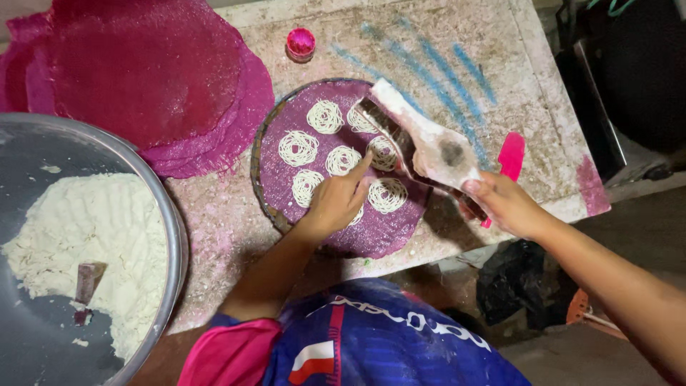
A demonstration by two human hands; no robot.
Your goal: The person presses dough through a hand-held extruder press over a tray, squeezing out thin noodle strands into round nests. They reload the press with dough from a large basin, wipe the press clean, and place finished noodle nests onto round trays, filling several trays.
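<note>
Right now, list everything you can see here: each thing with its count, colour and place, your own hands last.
noodle coils: about eight, white, on the round mat
round mat: one, purple mesh on a woven tray, table centre
noodle press: one, pale and dough-smeared, over the mat's right side
mesh mats: a stack, magenta, table's upper left
metal bowl: one, grey, lower left
dough: one mound, white, inside the bowl
small cap: one, pink, above the mat
scraper: one, pink, table's right edge
table: one, pale with blue streaks
left hand: forefinger on a coil
right hand: grips the press handle
</note>
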